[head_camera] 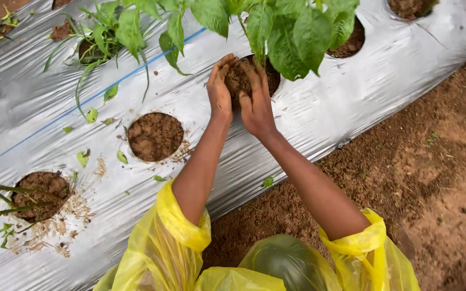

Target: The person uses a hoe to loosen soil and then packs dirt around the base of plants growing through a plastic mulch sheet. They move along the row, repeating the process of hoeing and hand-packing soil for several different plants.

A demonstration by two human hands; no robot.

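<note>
A clump of brown soil (pixel 238 80) sits cupped between both hands over a planting hole (pixel 272 81) in the silver mulch sheet (pixel 319 113). The left hand (pixel 219 91) and right hand (pixel 257 102) each press a grip on it. Broad green leaves (pixel 292 37) overhang the hole; an empty soil hole (pixel 155 136) lies nearby.
</note>
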